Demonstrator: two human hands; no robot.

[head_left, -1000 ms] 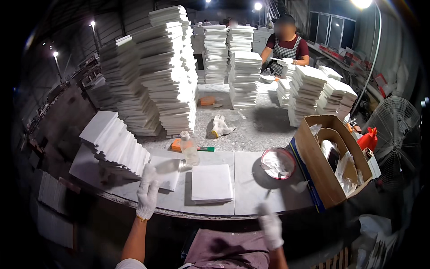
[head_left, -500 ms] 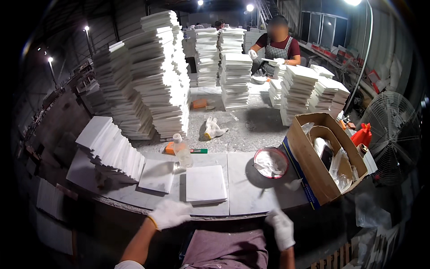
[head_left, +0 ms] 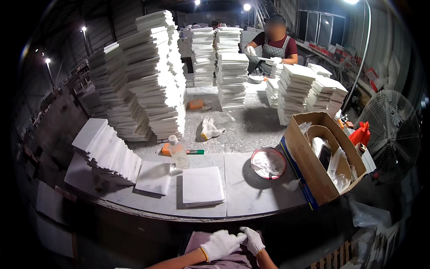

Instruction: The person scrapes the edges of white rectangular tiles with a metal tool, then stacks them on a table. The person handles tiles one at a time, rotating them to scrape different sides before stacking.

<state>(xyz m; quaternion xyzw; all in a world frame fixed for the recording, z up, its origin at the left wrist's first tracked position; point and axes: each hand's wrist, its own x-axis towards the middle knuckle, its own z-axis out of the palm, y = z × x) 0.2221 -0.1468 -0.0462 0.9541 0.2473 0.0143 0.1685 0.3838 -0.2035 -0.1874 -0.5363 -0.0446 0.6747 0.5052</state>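
Both my hands are in white knit gloves and meet low in front of me, above the mauve cloth on my lap. My left hand points its fingers toward the right one, fingertips drawn together. Curled inward, my right hand touches those fingertips with its own. Anything pinched between them is too small to make out. On the table ahead lie a short pile of square white tiles and, left of it, a grey-veined tile. A clear bottle stands behind them.
A red-rimmed bowl of white material and a cardboard box are at right. Leaning tiles and tall tile stacks rise at left. A loose glove lies mid-table. A co-worker sits across; a fan stands far right.
My hands, apart near the table's front edge before, have come back toward my lap and together. The view has shifted slightly. The tiles have not moved.
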